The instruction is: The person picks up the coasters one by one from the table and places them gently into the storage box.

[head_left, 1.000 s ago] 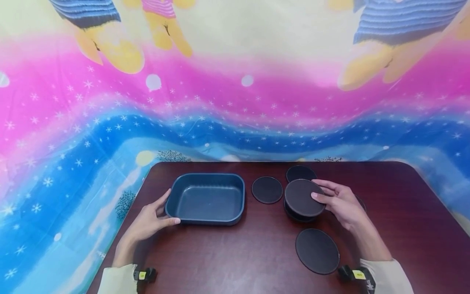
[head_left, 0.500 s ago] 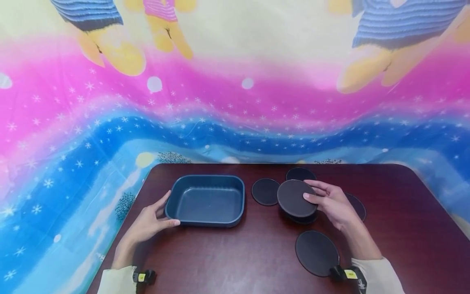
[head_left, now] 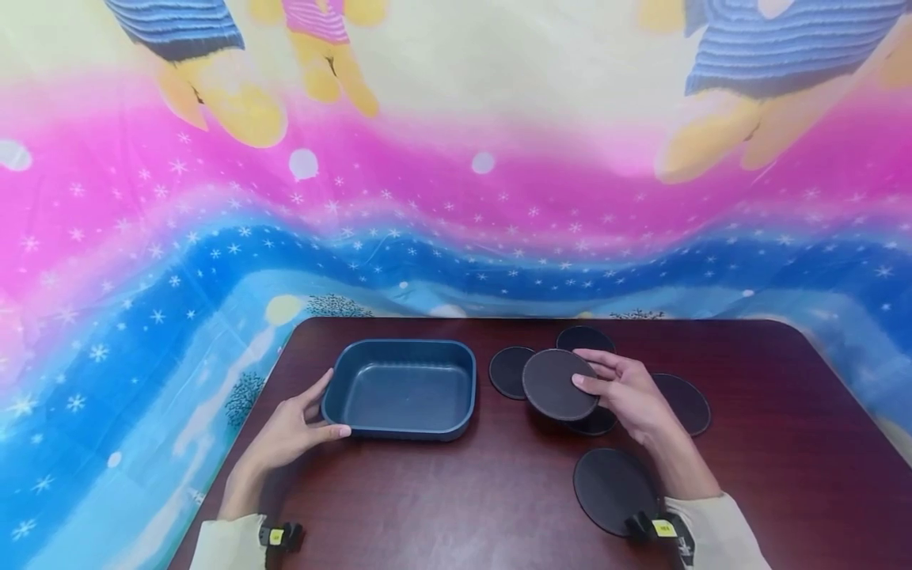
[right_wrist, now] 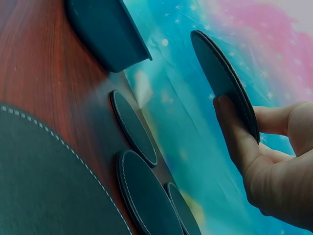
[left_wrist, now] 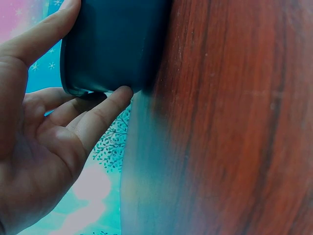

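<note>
My left hand point(head_left: 285, 427) grips the left end of a dark blue rectangular plastic container point(head_left: 406, 396), its thumb at the front corner and its fingers along the side. In the left wrist view, fingertips touch the container's outer wall point(left_wrist: 112, 54). My right hand point(head_left: 634, 400) pinches a round dark coaster point(head_left: 552, 384) by its right edge, thumb on top and fingers underneath. The right wrist view shows this coaster point(right_wrist: 217, 68) raised above the table, with a stitched edge. Another coaster point(head_left: 596, 422) lies partly hidden beneath it.
More round coasters lie around the right hand: one at the left point(head_left: 509, 372), a back coaster point(head_left: 586, 339), a right coaster point(head_left: 684, 404) and a front coaster point(head_left: 613, 491). The brown wooden table point(head_left: 442, 499) meets a patterned cloth backdrop point(head_left: 456, 198) behind.
My right hand has moved left with the coaster, uncovering more of the coasters beneath and at the right. My left hand and the container stay in place.
</note>
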Action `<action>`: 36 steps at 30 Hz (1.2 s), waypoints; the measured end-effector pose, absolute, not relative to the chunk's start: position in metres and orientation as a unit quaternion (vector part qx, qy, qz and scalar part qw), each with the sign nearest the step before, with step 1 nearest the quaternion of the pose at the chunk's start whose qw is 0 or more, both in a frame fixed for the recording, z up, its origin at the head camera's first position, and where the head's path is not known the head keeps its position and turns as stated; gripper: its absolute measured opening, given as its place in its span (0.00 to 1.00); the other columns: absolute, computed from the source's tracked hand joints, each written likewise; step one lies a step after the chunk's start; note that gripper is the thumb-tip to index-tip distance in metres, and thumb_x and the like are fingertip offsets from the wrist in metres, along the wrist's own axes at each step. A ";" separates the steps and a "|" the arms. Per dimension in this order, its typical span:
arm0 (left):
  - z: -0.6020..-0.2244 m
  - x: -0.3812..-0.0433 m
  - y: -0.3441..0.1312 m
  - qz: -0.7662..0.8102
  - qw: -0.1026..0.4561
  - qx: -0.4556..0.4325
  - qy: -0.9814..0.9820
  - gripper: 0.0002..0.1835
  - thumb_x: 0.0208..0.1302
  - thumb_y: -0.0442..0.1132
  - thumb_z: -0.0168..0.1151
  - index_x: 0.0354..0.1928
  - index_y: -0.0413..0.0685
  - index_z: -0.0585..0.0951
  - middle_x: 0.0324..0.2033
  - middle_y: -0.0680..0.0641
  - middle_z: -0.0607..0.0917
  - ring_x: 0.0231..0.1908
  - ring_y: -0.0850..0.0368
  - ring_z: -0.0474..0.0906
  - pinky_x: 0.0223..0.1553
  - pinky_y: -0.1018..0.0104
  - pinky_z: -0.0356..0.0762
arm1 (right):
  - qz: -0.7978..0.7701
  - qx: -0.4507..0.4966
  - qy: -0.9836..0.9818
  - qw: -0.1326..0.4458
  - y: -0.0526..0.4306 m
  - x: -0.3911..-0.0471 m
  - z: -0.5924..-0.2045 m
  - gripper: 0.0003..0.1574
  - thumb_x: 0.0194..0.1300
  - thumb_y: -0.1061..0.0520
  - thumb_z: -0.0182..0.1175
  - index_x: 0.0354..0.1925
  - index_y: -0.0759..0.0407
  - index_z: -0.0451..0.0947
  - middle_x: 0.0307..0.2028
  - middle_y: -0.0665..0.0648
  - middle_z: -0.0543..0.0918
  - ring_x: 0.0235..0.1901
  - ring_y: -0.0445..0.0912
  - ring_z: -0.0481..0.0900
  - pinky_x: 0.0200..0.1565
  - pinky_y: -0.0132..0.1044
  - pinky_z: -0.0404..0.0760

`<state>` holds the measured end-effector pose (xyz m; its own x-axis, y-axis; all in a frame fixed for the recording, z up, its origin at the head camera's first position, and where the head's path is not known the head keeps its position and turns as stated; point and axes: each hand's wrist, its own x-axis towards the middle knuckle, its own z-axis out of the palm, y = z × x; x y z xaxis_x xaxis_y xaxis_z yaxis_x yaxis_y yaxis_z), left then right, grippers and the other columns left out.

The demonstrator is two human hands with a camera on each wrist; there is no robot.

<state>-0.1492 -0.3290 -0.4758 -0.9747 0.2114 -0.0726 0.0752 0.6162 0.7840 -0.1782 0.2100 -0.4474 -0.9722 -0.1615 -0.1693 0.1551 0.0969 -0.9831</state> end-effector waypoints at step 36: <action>-0.479 -0.148 -0.329 0.432 0.063 0.088 0.895 0.59 0.63 0.50 0.81 0.87 0.48 0.53 0.75 0.30 0.73 0.65 0.35 0.83 0.52 0.58 0.91 | -0.709 -0.023 0.690 0.140 0.141 -0.193 -0.456 0.38 0.74 0.66 0.66 0.77 0.69 0.68 0.67 0.73 0.81 0.43 0.40 0.92 0.46 0.35 0.91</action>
<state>-0.1479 -0.3294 -0.4787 -0.9766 0.2116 -0.0376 0.1021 0.6109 0.7851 -0.1935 0.1407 -0.4557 -0.9600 -0.2297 -0.1601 0.1663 -0.0076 -0.9860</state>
